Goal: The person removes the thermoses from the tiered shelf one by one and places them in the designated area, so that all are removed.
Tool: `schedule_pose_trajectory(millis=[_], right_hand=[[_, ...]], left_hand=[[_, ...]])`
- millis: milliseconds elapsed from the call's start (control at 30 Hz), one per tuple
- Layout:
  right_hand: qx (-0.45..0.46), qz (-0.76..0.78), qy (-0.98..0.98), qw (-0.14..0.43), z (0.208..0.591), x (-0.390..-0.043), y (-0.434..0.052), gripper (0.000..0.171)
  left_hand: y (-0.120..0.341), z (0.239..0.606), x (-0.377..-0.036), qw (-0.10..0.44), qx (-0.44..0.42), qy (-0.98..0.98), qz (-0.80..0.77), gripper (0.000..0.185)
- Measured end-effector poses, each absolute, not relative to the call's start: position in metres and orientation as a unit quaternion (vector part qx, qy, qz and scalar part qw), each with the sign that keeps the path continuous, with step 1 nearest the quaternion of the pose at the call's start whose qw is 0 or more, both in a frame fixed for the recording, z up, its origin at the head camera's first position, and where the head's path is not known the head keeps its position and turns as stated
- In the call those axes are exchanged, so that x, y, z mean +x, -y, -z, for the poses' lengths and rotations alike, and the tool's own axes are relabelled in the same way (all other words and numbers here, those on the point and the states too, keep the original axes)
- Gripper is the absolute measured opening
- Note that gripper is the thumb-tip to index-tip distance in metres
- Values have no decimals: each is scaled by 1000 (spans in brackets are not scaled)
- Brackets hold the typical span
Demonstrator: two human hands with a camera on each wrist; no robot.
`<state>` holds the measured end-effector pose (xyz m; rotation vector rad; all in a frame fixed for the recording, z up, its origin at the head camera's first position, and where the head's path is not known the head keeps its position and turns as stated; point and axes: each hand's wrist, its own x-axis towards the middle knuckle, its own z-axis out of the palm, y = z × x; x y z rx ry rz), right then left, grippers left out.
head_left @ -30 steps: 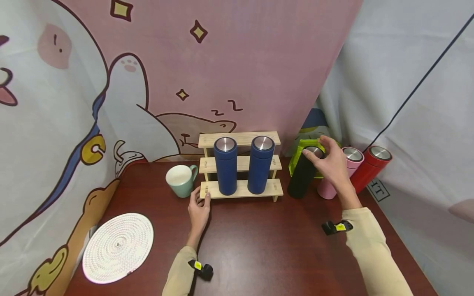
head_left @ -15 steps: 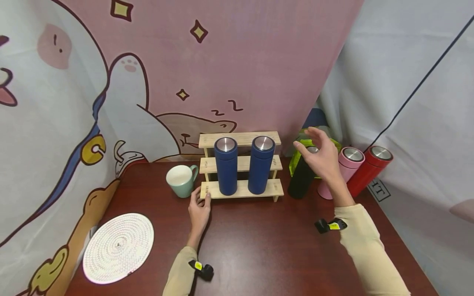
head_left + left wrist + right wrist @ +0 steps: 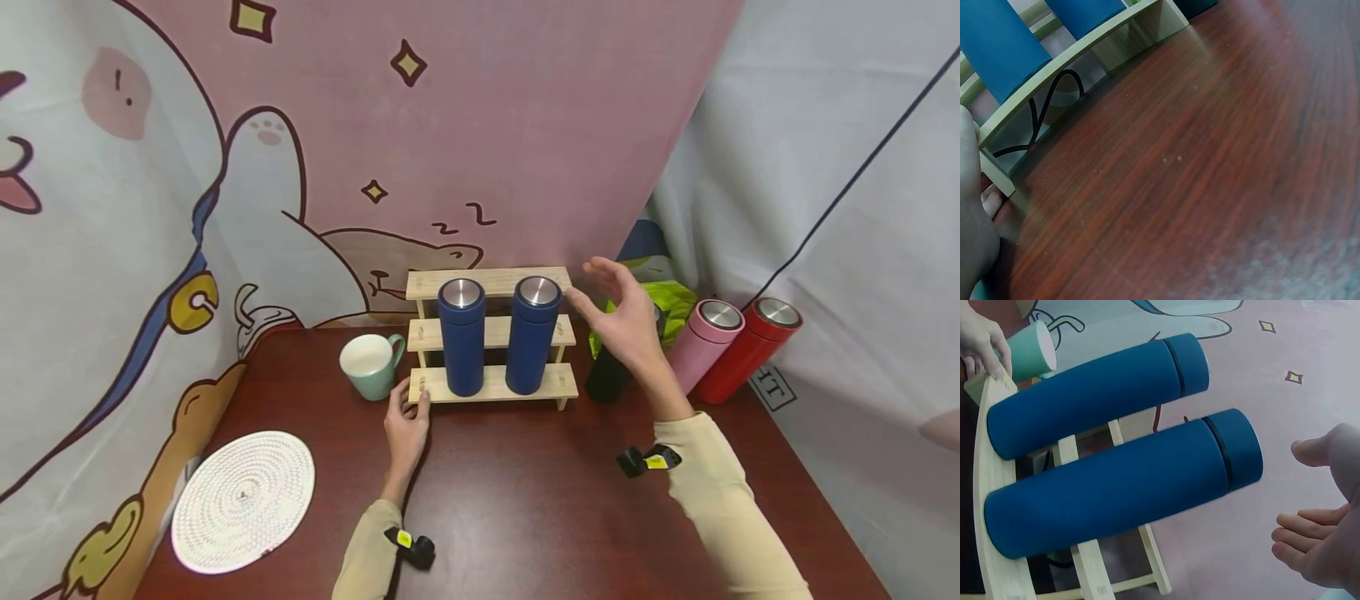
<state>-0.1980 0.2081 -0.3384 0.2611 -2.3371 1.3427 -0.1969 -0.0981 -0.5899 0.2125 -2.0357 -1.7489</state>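
Pale wooden three-tier rack (image 3: 495, 332) stands near the back edge of the worktop (image 3: 510, 492), two blue cylindrical bottles (image 3: 464, 346) with silver tops upright on its lowest shelf. Your left hand (image 3: 407, 427) grips that shelf's front left corner, beside the mint-green mug (image 3: 369, 368). Your right hand (image 3: 624, 323) hangs by the right-hand bottle (image 3: 533, 346) — fingers parted, clear of it — partly hiding a black cylindrical bottle (image 3: 606, 379). Pink (image 3: 701, 346) and red (image 3: 750, 350) cylindrical bottles stand toward the worktop's right edge.

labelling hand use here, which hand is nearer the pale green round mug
Left. The left hand is just right of and in front of the mug; the right hand is right of both cylindrical blue bottles.
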Motion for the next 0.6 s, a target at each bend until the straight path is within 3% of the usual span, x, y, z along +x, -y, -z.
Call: schedule_pose_trajectory(millis=[600], right_hand=[[101,-520,834,151,355,-201,-179,62]], left_hand=[[98,593,-199,226,78,735,635,43]])
